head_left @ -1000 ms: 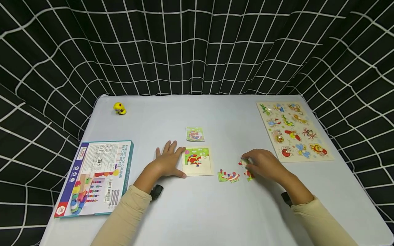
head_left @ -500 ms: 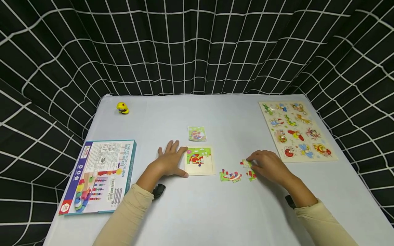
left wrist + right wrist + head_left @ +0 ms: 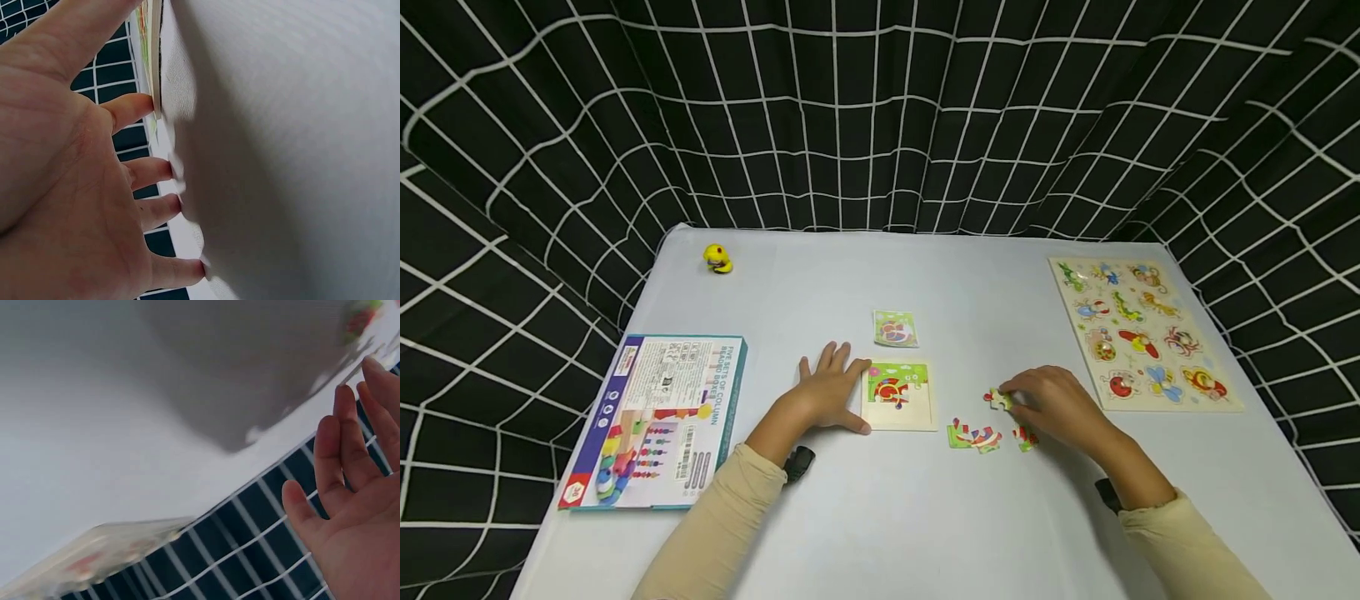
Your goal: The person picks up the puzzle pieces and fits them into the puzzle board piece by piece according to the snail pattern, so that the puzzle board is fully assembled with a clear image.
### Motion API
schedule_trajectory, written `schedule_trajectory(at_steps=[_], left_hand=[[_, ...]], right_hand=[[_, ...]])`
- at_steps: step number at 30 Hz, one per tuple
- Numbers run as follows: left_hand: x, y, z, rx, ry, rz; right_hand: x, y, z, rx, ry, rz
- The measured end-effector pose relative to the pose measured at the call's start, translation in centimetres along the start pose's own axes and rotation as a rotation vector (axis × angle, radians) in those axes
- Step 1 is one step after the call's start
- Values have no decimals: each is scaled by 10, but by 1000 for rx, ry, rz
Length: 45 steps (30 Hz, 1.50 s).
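Note:
My left hand point(image 3: 826, 398) lies with fingers spread at the left side of a small square wooden puzzle board point(image 3: 919, 418). Its thumb and index finger touch the board's edge, also visible in the left wrist view, where the other fingertips point(image 3: 195, 269) rest on the cloth. Part of a red and green picture fills the board's upper left. To the right, my right hand point(image 3: 1054, 404) pinches a pale green jigsaw piece point(image 3: 997, 400) between thumb and fingertips; its thin edge point(image 3: 357, 370) shows in the right wrist view. Below lie a red and green piece point(image 3: 1024, 439) and a striped group of pieces point(image 3: 973, 437).
A small picture card point(image 3: 895, 329) lies behind the board. At left is a flat toy box point(image 3: 658, 425), with a yellow toy figure point(image 3: 717, 258) farther back. A large animal puzzle board point(image 3: 1138, 333) lies at the right. Black grid cloth point(image 3: 880, 125) surrounds the white table point(image 3: 880, 517).
My right hand has drawn the pale green piece left, away from the red and green piece. The left hand stays at the board, while the head view has shifted slightly.

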<state>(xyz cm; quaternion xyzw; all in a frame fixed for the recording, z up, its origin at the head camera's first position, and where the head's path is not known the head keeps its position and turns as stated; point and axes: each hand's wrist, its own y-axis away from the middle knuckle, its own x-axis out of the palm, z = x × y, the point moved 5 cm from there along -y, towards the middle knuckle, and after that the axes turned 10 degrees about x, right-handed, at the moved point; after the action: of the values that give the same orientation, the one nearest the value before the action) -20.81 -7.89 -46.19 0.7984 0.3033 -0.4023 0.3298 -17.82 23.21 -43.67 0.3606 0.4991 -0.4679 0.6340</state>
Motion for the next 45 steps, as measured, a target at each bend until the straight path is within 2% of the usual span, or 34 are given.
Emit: schedule_trajectory(at_steps=[7, 13, 19, 26, 31, 35, 40, 42, 45], left_hand=[[-1, 1, -2, 8, -6, -10], [1, 0, -1, 1, -9, -6], [2, -1, 0, 1, -23, 3], [0, -1, 0, -7, -16, 4], [1, -1, 1, -9, -15, 13], [-1, -3, 1, -11, -15, 10], [-2, -3, 0, -12, -4, 0], [-2, -2, -1, -13, -3, 2], [-2, 0, -2, -18, -3, 10]], right_hand=[[4, -23, 42, -60, -20, 26], [12, -38, 79, -193, 9, 8], [21, -45, 98, -269, 55, -24], [27, -48, 105, -244, 128, -6], [26, -46, 106, -214, 137, 26], [22, -41, 103, -198, 84, 85], [12, -31, 91, -179, -43, 198], [9, -23, 87, -174, -52, 205], [10, -10, 82, -176, -21, 168]])
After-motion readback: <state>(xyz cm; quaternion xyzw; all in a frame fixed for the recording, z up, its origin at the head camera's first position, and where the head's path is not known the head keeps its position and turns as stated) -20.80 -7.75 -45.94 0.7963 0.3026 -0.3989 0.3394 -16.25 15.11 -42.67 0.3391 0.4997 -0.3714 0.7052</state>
